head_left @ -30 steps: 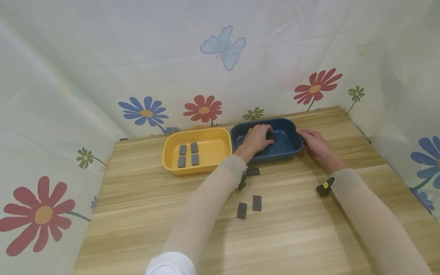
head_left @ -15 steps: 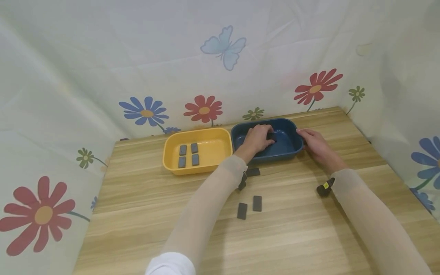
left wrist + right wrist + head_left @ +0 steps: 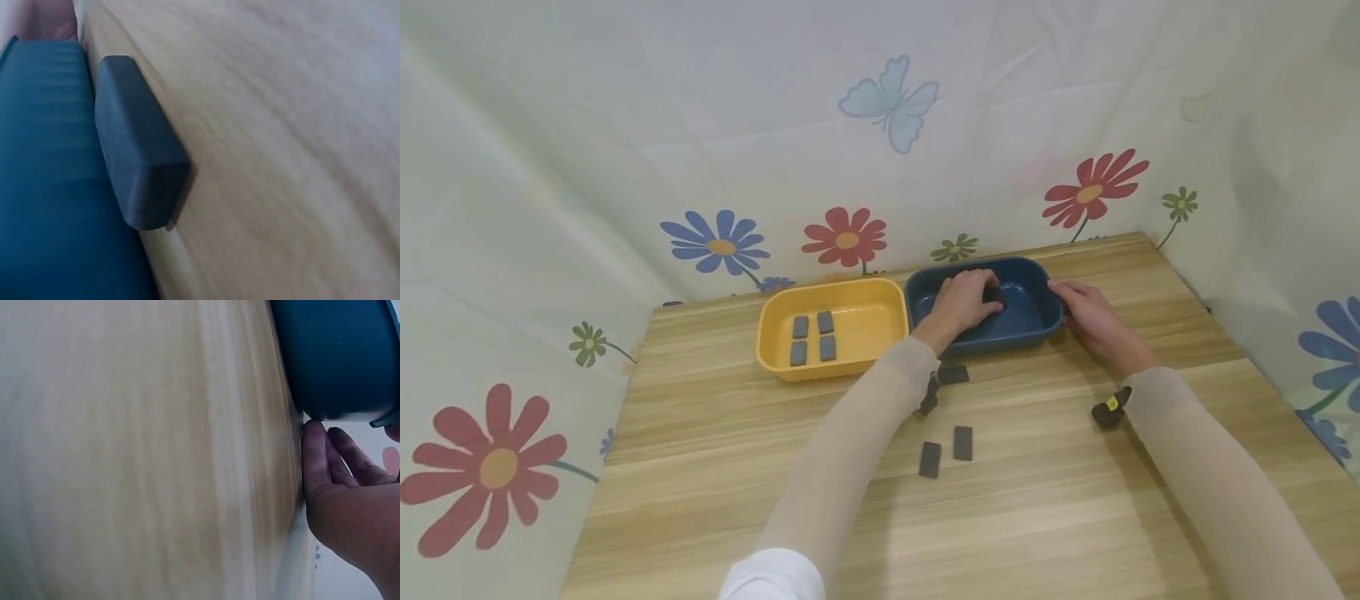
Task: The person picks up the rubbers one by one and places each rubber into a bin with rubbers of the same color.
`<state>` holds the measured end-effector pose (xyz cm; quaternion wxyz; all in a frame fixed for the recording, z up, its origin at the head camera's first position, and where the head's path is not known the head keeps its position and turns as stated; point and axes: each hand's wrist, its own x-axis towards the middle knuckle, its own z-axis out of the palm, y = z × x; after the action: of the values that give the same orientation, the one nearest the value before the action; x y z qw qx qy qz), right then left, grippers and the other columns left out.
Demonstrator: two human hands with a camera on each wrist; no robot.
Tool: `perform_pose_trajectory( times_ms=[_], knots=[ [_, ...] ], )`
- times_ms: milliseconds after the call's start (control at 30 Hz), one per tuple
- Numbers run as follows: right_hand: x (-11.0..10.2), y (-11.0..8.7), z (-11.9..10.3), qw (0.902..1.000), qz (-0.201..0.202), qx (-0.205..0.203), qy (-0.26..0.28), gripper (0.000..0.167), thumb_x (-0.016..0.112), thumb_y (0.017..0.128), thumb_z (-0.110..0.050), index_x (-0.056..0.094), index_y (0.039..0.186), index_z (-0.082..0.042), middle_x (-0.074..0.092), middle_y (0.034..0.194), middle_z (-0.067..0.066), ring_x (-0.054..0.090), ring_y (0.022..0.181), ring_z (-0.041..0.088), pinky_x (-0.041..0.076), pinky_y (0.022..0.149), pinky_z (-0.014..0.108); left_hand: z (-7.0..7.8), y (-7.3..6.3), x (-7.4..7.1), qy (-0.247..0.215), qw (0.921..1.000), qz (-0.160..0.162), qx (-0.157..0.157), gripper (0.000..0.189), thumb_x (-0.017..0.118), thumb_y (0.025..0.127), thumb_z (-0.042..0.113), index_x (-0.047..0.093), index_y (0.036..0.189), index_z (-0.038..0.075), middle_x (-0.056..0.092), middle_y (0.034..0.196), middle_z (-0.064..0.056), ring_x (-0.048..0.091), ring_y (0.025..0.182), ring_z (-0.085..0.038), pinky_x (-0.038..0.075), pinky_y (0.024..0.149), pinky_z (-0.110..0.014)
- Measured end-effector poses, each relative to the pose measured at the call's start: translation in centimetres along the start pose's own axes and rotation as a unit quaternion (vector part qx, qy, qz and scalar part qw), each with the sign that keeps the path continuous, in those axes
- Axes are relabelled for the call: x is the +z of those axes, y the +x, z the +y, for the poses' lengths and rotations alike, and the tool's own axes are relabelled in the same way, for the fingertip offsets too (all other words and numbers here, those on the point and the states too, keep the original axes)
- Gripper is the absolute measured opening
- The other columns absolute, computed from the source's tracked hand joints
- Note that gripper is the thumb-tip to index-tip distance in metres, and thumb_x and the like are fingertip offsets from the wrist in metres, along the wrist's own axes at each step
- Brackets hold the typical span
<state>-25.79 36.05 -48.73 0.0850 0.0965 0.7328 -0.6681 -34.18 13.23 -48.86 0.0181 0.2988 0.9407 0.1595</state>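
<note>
My left hand [image 3: 962,302] reaches down into the blue plastic container [image 3: 1026,308], its curled fingers and thumb holding a dark grey rectangular block [image 3: 995,296], which they partly hide. At the container's right end, my right hand [image 3: 1090,312] grips the rim. The right wrist view shows the fingers of the right hand [image 3: 350,481] under and against the blue wall [image 3: 344,356]. Just in front of the container lies another grey block [image 3: 953,375], seen close up in the left wrist view as a block [image 3: 139,140] beside the blue wall [image 3: 50,175].
A yellow container [image 3: 876,329] stands against the blue one's left side, with several grey blocks [image 3: 801,327] in two rows. Two more blocks, one left [image 3: 929,459] and one right [image 3: 962,442], lie nearer on the wooden table [image 3: 700,467]. Flower-printed cloth [image 3: 760,125] rises behind.
Almost nothing differs. My left hand keeps hold of the block inside the blue container, and my right hand stays on its end.
</note>
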Motion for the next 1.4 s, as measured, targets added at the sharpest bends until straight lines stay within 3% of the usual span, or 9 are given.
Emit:
perform_pose_trajectory(
  times_ms=[167, 333, 467, 700, 900, 1100, 1400],
  knots=[
    [0.2, 0.0, -0.1, 0.9999, -0.002, 0.005, -0.013, 0.073, 0.049, 0.112, -0.047, 0.036, 0.160, 0.007, 0.055, 0.133, 0.002, 0.055, 0.110, 0.003, 0.053, 0.088, 0.013, -0.1, -0.3, -0.4, -0.028, 0.9994, 0.015, 0.011, 0.041, 0.075, 0.100, 0.043, 0.067, 0.135, 0.023, 0.069, 0.133, 0.008, 0.062, 0.125, -0.012, 0.050, 0.106, -0.036],
    [0.2, 0.0, 0.0, 0.9998, -0.001, 0.011, -0.017, 0.073, 0.048, 0.112, -0.046, 0.034, 0.161, 0.006, 0.052, 0.142, 0.009, 0.055, 0.112, 0.004, 0.054, 0.089, 0.014, 0.6, -1.3, -2.1, -0.127, 0.9900, 0.039, 0.047, 0.037, 0.074, 0.102, 0.037, 0.069, 0.133, 0.017, 0.071, 0.130, 0.005, 0.064, 0.121, -0.009, 0.050, 0.104, -0.025],
    [0.2, 0.1, 0.0, 0.9997, -0.007, 0.009, -0.023, 0.074, 0.047, 0.112, -0.047, 0.033, 0.162, 0.006, 0.046, 0.151, 0.015, 0.055, 0.114, 0.004, 0.054, 0.089, 0.014, 1.4, -2.7, -4.8, -0.186, 0.9779, 0.041, 0.087, 0.042, 0.073, 0.102, 0.037, 0.068, 0.135, 0.012, 0.071, 0.131, 0.002, 0.064, 0.122, -0.010, 0.048, 0.105, -0.021],
    [0.0, 0.3, 0.1, 0.9998, -0.004, 0.006, -0.019, 0.076, 0.049, 0.111, -0.049, 0.033, 0.162, 0.006, 0.050, 0.146, 0.012, 0.055, 0.114, 0.005, 0.053, 0.090, 0.014, 1.3, -6.6, -10.6, -0.218, 0.9678, 0.037, 0.119, 0.051, 0.075, 0.101, 0.038, 0.063, 0.143, 0.012, 0.067, 0.137, 0.000, 0.060, 0.128, -0.015, 0.047, 0.109, -0.022],
    [0.1, 0.3, -0.1, 0.9994, -0.004, 0.023, -0.024, 0.076, 0.046, 0.112, -0.050, 0.029, 0.164, 0.002, 0.035, 0.164, 0.020, 0.050, 0.123, 0.008, 0.052, 0.093, 0.014, -0.1, -9.9, -13.0, -0.229, 0.9647, 0.044, 0.123, 0.053, 0.078, 0.098, 0.036, 0.063, 0.144, 0.013, 0.066, 0.140, -0.001, 0.059, 0.131, -0.014, 0.050, 0.110, -0.030],
    [0.1, 0.0, 0.0, 0.9996, 0.004, 0.016, -0.024, 0.076, 0.048, 0.111, -0.049, 0.031, 0.163, 0.005, 0.039, 0.160, 0.019, 0.053, 0.117, 0.005, 0.053, 0.089, 0.012, -1.0, -13.1, -13.4, -0.182, 0.9708, 0.025, 0.155, 0.054, 0.081, 0.096, 0.033, 0.064, 0.142, 0.011, 0.067, 0.137, -0.001, 0.060, 0.127, -0.015, 0.050, 0.108, -0.028],
    [0.1, 0.2, 0.0, 0.9997, 0.005, 0.011, -0.024, 0.077, 0.049, 0.111, -0.050, 0.034, 0.161, 0.005, 0.047, 0.151, 0.015, 0.055, 0.112, 0.005, 0.054, 0.086, 0.013, -2.1, -17.2, -11.0, -0.163, 0.9694, -0.048, 0.177, 0.051, 0.081, 0.096, 0.032, 0.066, 0.141, 0.012, 0.068, 0.137, -0.001, 0.063, 0.124, -0.013, 0.053, 0.103, -0.024]
  ],
)
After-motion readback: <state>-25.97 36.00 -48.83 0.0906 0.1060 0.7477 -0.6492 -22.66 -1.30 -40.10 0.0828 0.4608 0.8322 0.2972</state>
